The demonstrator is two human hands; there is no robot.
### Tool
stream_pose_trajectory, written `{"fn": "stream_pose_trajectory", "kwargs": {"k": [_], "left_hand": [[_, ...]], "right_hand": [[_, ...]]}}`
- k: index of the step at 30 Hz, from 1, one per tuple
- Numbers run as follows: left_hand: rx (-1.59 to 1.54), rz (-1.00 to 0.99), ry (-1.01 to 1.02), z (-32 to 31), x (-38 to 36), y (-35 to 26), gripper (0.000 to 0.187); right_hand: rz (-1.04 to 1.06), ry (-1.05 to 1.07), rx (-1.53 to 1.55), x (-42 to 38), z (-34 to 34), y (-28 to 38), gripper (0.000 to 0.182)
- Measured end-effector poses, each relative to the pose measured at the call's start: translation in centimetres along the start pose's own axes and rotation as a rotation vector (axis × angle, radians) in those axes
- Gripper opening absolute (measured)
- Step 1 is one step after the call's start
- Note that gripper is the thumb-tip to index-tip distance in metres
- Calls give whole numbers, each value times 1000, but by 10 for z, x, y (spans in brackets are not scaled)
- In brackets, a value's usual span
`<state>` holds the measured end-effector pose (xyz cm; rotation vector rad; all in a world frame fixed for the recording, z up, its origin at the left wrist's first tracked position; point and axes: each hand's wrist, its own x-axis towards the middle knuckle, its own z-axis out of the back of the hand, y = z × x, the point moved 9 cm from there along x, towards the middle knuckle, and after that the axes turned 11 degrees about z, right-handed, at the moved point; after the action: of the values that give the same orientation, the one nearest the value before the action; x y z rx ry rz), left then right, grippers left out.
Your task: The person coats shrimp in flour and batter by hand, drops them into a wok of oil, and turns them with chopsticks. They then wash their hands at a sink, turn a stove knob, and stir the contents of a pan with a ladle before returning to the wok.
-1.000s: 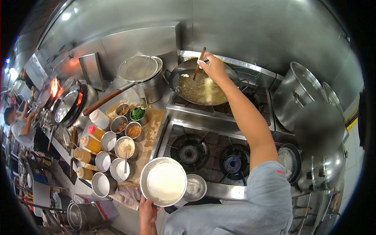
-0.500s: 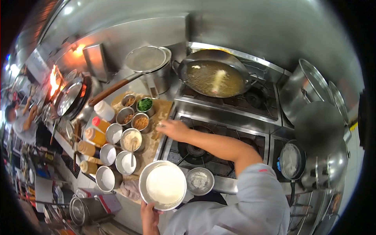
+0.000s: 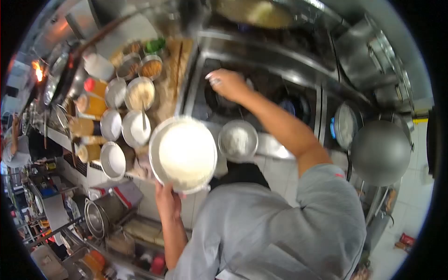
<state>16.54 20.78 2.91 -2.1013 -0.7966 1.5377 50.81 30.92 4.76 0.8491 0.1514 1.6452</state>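
My left hand [image 3: 170, 200] is closed on the near rim of a large bowl [image 3: 155, 170], held low in front of my body. Pale, creamy batter [image 3: 186, 151] lies in it. Over the dark stove burner, my right hand [image 3: 227, 85] hangs with its fingers drawn together; blur hides whatever may be between them. Just right of the large bowl is a small metal bowl [image 3: 224, 151] with white powder inside. At the top edge, cut off by the view, a wok [image 3: 224, 16] of oil contains a pale, blurred piece of food [image 3: 261, 14].
Left of the stove stand several metal containers, one with orange-brown bits [image 3: 151, 69], one with chopped greens [image 3: 155, 45]. Sauce bottles [image 3: 93, 103] line their left side. A pan [image 3: 345, 126] sits at right. Flames [image 3: 37, 71] rise far left, near another person [image 3: 16, 149].
The view has tilted down, so the wok slides toward the top edge. My right hand has moved from the cutting board's edge to over the burner. My left hand still holds the bowl.
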Motion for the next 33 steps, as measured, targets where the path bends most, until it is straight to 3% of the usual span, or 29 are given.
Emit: {"fn": "stream_pose_trajectory", "kwargs": {"k": [5,10,14,17,20,23,29,32,33], "left_hand": [[77,-37,79,-2,11,-17,45],[96,-60,155,0,13,-21,37],[190,-29,208,8,17,-17,46],[189,-28,201,9,13,-18,46],[181,-24,206,12,10,-18,45],[101,-50,185,12,5,-21,39],[73,-32,172,17,9,-15,38],[51,-25,164,13,7,-15,38],[79,-18,165,13,7,-14,40]], "right_hand": [[-310,287,-173,-141,11,-9,19],[-430,541,-238,-212,-37,14,19],[-503,518,-269,-220,-65,20,21],[-419,230,-327,-216,-69,27,20],[-514,297,-357,-224,-84,-4,22],[-555,525,-333,-218,-93,-9,26],[-536,575,-309,-219,-112,-46,27],[-533,835,-270,-209,-112,-28,26],[-474,796,-292,-207,-114,-27,27]]}}
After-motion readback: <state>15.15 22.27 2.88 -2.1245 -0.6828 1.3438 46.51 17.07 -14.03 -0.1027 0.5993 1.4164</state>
